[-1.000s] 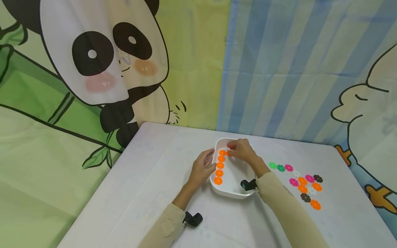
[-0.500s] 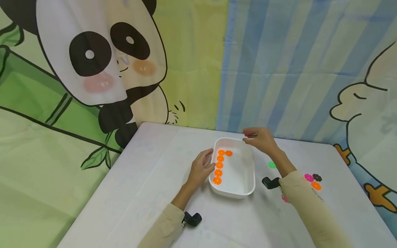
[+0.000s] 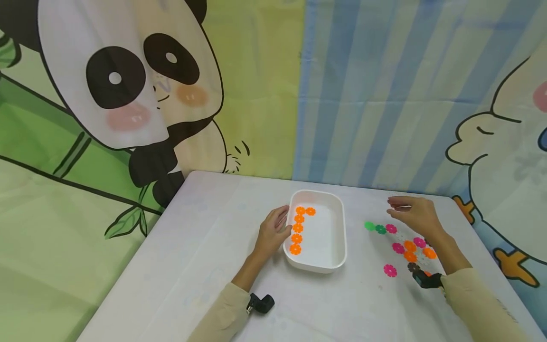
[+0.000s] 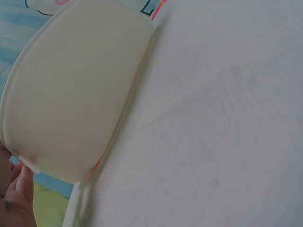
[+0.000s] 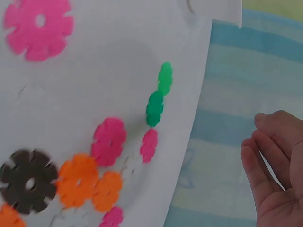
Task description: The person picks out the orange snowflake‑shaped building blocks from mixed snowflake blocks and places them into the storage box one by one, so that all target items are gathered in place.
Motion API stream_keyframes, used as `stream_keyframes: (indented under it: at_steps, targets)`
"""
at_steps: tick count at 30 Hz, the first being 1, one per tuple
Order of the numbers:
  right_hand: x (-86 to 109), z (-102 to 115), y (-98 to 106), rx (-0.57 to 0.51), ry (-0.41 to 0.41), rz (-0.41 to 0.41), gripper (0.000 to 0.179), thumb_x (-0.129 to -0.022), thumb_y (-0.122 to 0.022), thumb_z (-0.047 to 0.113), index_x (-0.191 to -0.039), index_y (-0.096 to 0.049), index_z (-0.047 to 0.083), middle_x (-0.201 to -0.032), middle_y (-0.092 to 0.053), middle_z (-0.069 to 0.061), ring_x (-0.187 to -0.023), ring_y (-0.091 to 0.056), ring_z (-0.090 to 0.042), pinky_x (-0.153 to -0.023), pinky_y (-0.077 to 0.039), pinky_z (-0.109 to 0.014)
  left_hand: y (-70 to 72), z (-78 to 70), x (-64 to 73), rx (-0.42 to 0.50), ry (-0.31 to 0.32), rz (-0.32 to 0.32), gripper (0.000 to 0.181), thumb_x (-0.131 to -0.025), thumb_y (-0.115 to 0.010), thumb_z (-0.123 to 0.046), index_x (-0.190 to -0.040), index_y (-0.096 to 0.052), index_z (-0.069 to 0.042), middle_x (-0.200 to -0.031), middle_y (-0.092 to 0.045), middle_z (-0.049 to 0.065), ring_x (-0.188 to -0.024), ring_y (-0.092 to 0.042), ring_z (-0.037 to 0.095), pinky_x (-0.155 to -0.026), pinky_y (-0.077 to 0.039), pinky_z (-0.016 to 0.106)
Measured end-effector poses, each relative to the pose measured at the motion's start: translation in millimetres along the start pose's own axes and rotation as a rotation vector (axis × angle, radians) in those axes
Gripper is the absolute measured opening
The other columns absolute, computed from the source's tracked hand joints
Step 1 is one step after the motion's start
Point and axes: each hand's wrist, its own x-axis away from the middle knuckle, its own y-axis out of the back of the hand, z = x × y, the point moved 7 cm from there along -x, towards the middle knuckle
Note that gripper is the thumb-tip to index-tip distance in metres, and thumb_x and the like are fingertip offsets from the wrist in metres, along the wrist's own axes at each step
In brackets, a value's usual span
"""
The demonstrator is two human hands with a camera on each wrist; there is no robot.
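In the head view, a white plastic tray (image 3: 325, 237) stands on the table, with several orange snowflake building discs (image 3: 297, 228) along its left side and top left corner. My left hand (image 3: 269, 235) holds the tray's left wall, thumb at the rim and fingers outside. The left wrist view shows the tray's outer wall (image 4: 71, 90) and part of that hand (image 4: 19, 194) at its corner. My right hand (image 3: 416, 216) hovers over the loose discs to the tray's right, fingers slightly bent and nothing between them; the right wrist view shows the hand (image 5: 279, 165) apart from the discs.
Loose snowflake discs lie right of the tray: light green (image 3: 370, 226), dark green (image 3: 381, 229), pink (image 3: 390, 270), orange (image 3: 410, 256), dark brown (image 3: 413, 267) and white. The white table (image 3: 205, 247) ends at a cartoon-printed curtain (image 3: 342, 95).
My right hand has let go of an orange disc at the tray's top left and moved right, out over the loose discs. The left hand has stayed at the tray.
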Motion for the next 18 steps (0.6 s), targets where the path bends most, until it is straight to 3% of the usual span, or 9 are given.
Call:
stream_keyframes:
  at_steps: [3, 5, 10, 14, 18]
  targets:
    - [17.1, -18, 8, 0.041, -0.049, 0.003, 0.042, -0.091, -0.070, 0.027, -0.124, -0.065, 0.000, -0.112, -0.068, -0.022, -0.100, -0.065, -0.042, -0.068, -0.062, -0.034, -0.7, 17.2, -1.3, 0.012, -0.005, -0.015, 0.055, -0.086, -0.064, 0.011, -0.137, -0.044, 0.009, -0.139, -0.046, 0.027, -0.132, -0.046, 0.035, -0.105, -0.042, 0.041]
    - [28.2, -29, 12, 0.056, -0.065, 0.002, 0.043, -0.091, -0.070, 0.025, -0.124, -0.064, -0.001, -0.112, -0.067, -0.024, -0.099, -0.064, -0.045, -0.065, -0.061, -0.031, -0.6, 24.6, -1.5, 0.010, -0.002, -0.030, 0.055, -0.086, -0.065, 0.009, -0.137, -0.046, 0.005, -0.139, -0.048, 0.023, -0.131, -0.047, 0.031, -0.104, -0.042, 0.036]
    - [55.0, -59, 19, 0.082, -0.075, 0.012, 0.043, -0.088, -0.073, 0.020, -0.122, -0.064, -0.004, -0.111, -0.067, -0.026, -0.098, -0.064, -0.047, -0.061, -0.059, -0.022, -1.1, 26.2, -1.9, 0.011, 0.001, -0.031, 0.054, -0.087, -0.067, 0.005, -0.137, -0.048, 0.000, -0.139, -0.050, 0.015, -0.131, -0.048, 0.023, -0.103, -0.043, 0.027]
    - [73.0, -80, 19, 0.074, -0.096, 0.033, 0.043, -0.087, -0.075, 0.022, -0.120, -0.065, -0.004, -0.110, -0.068, -0.025, -0.098, -0.064, -0.046, -0.063, -0.061, -0.026, -0.7, 25.6, -2.1, 0.014, -0.004, -0.029, 0.054, -0.087, -0.067, 0.005, -0.138, -0.049, -0.003, -0.138, -0.050, 0.013, -0.131, -0.048, 0.021, -0.103, -0.043, 0.026]
    - [86.1, -98, 17, 0.052, -0.154, 0.070, 0.051, -0.086, -0.075, 0.034, -0.121, -0.066, -0.002, -0.112, -0.068, -0.023, -0.099, -0.064, -0.044, -0.063, -0.061, -0.029, 0.0, 26.5, -1.6, 0.002, 0.011, -0.031, 0.054, -0.087, -0.067, 0.005, -0.138, -0.050, -0.004, -0.138, -0.051, 0.008, -0.131, -0.049, 0.018, -0.103, -0.043, 0.026]
